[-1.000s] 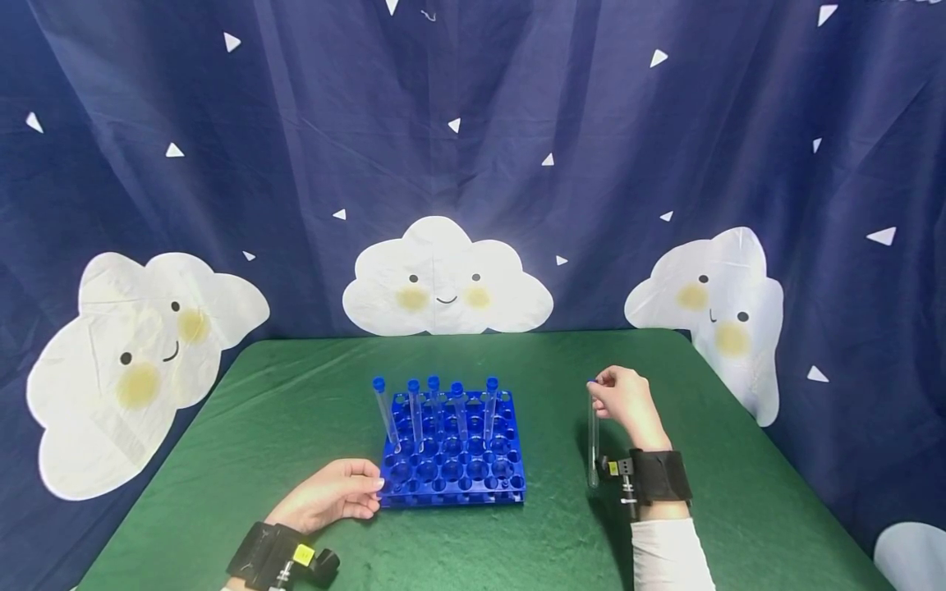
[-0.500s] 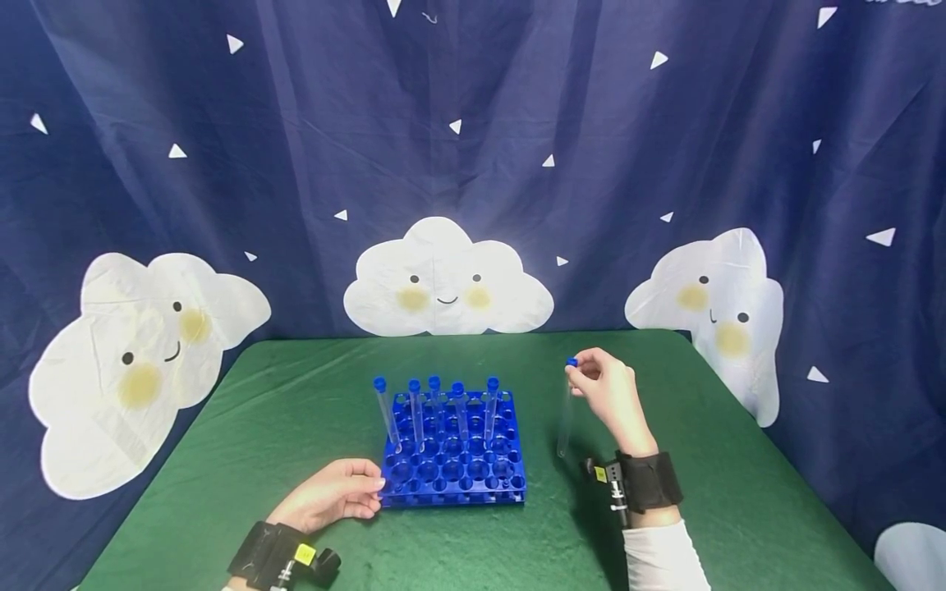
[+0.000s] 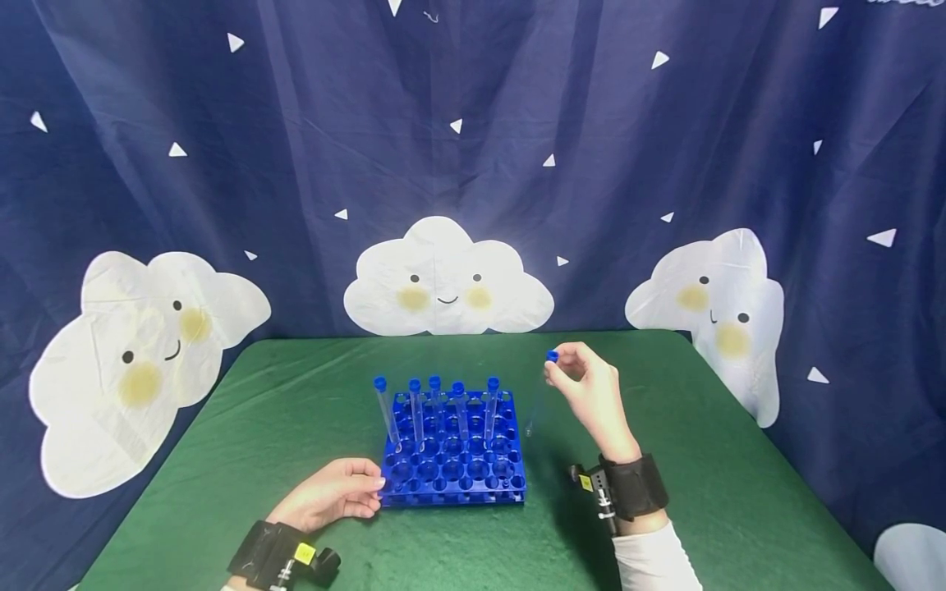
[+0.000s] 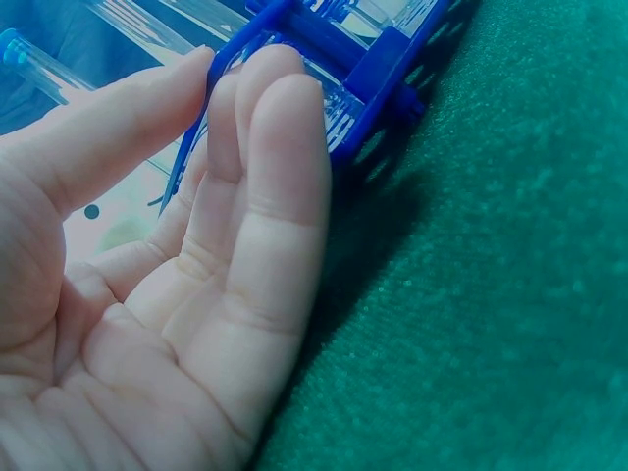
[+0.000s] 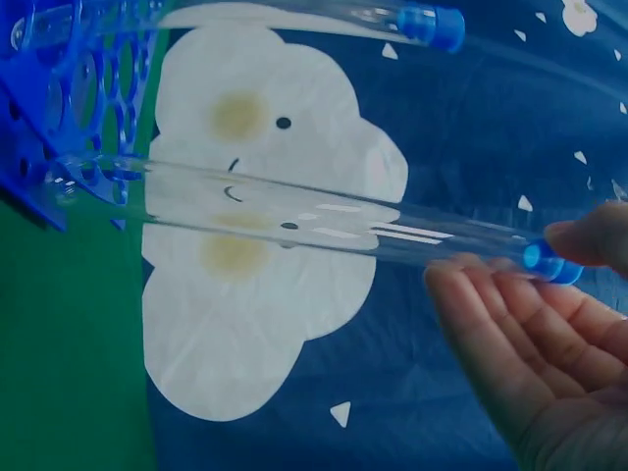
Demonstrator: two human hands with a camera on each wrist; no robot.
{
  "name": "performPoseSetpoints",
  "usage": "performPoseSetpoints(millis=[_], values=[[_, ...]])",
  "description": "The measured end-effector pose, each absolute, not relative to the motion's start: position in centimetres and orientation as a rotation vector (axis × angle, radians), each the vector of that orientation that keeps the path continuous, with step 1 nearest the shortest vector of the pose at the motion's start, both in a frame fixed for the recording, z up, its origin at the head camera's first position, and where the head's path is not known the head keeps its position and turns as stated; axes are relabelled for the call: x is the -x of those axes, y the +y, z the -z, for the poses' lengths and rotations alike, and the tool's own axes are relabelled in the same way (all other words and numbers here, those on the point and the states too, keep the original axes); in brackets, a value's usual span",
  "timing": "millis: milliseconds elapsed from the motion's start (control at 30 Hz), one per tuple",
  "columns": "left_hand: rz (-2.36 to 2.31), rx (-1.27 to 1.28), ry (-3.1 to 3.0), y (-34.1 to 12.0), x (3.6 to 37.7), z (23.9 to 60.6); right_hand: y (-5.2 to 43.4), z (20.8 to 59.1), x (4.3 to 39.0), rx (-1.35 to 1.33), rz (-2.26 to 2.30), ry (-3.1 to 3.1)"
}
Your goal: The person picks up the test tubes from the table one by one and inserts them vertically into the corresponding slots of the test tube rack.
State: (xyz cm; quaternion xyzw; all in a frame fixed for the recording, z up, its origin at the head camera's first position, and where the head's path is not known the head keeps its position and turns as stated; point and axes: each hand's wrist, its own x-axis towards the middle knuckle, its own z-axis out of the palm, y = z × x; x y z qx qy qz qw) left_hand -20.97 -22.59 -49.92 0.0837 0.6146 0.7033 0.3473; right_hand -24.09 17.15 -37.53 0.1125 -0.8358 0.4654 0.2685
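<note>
Fingertips of the right hand (image 3: 587,390) pinch the blue cap of a clear tube (image 5: 314,221), held up just right of the blue rack (image 3: 454,460); left hand (image 3: 332,495) fingers lie straight together, touching the rack's near left corner on the green table (image 3: 739,492).

left hand (image 3: 331,495) flat, right hand (image 3: 587,391) raised, pinching

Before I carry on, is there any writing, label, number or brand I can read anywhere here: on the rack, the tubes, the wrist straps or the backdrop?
No readable text in any view.
Yellow tag on the left wrist strap: too small to read.
Yellow tag on the right wrist strap: too small to read.
Blue rack, capped tubes in it and the tube in the right hand: no markings visible.
Backdrop: only cloud faces and white triangles, no words.
</note>
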Motion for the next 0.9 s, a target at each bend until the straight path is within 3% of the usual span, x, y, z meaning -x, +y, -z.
performPoseSetpoints(millis=[233, 533, 900], values=[[-1.826, -0.219, 1.591, -22.5, 20.9, 49.8, 15.4, 35.7, 22.4, -0.360, -1.324, -2.266], [-1.822, -0.208, 1.596, -22.5, 21.0, 49.7, 15.6, 38.1, 24.1, -0.434, -1.371, -2.264], [-1.821, -0.211, 1.590, -22.4, 21.0, 49.7, 15.4, 38.2, 24.0, -0.529, -1.251, -2.354]])
